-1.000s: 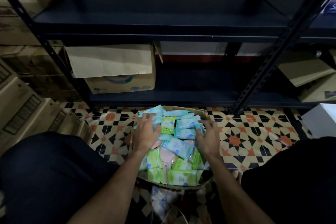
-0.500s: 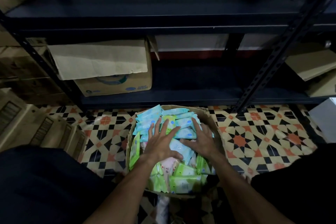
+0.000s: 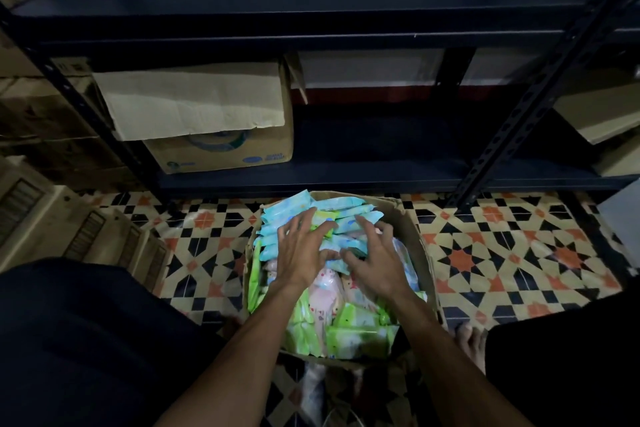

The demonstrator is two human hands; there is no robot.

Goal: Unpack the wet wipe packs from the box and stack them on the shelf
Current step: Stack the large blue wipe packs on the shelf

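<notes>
Down between my knees sits the open cardboard box [image 3: 412, 236] on the patterned floor tiles [image 3: 512, 253], crammed with wet wipe packs [image 3: 346, 329]; blue ones crowd the far end, pink ones lie in the middle, green ones fill the near end and stand on edge along the left wall; my left hand [image 3: 301, 253] lies palm down on the blue packs with its fingers spread wide, fingertips touching the far rows, closed on nothing that I can see; my right hand [image 3: 375, 263] rests just beside it, also palm down, fingers splayed and slightly curled over the blue packs, and whether its thumb has pinched a pack underneath I cannot tell; the two thumbs nearly meet above the pink packs; beyond the box stands the dark metal shelf [image 3: 346, 180], its lowest board just past the box's far edge and bare across the middle and right; on the left of that board sits a larger carton [image 3: 221, 121] with a flap folded down over its front; more cartons [image 3: 69, 229] are stacked on the floor at my left; my bare toes [image 3: 471, 340] show near the box's right corner.
</notes>
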